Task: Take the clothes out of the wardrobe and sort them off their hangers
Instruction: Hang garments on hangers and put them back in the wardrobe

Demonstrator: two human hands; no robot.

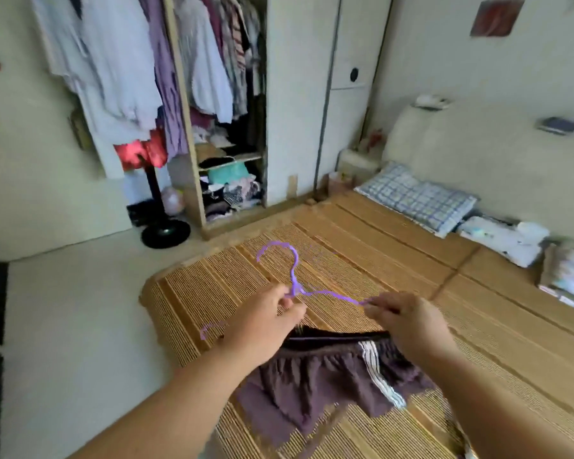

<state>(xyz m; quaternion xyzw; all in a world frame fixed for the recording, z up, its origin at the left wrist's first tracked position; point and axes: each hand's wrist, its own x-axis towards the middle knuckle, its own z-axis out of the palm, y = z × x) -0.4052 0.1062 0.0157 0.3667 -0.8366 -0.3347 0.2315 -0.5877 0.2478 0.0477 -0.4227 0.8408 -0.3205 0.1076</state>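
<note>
Bamboo mat (362, 233) on the bed: bare from 12 to 2 o'clock of the hands, free passage there. At 3 o'clock, far edge blocked by checked pillow (421, 200), folded white bedding (504, 240) and a floral stack (569, 276), all along the wall. At 6 o'clock, purple skirt (328, 376) covers the mat beneath both forearms. Floor (73, 309) at 9 o'clock open; black fan base (165, 230) stands at 11 o'clock, just beside the wardrobe (299, 94). Wardrobe opening crowded with hanging clothes (206, 61); lower shelves stuffed.
</note>
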